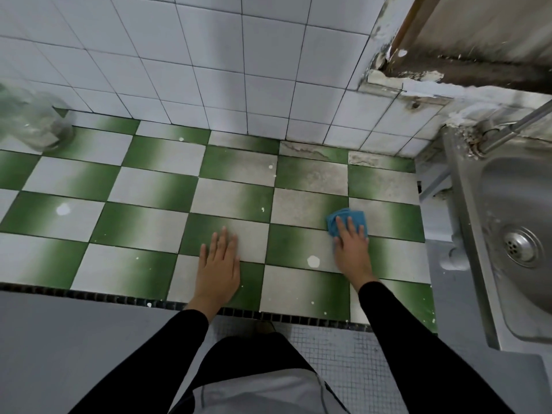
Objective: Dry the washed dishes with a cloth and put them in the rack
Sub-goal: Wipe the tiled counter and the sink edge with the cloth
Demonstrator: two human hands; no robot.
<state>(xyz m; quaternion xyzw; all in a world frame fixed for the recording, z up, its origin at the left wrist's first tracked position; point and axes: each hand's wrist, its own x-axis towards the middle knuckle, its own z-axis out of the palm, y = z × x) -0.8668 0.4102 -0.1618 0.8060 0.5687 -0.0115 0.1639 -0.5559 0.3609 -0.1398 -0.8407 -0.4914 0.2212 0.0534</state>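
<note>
A small blue cloth (351, 218) lies on the green and white tiled counter (149, 186), near its right end. My right hand (352, 249) presses flat on the cloth with straight fingers, covering its near half. My left hand (219, 264) rests flat on the counter tiles, palm down, about two tiles to the left of the cloth, holding nothing. No dishes and no rack show in this view.
A clear glass jar (33, 121) stands at the counter's far left against the white tiled wall (209, 70). A steel sink (507, 234) with a drain (521, 246) and a tap (507, 130) adjoins the counter's right end. The counter's dark front edge (119, 298) runs along the bottom.
</note>
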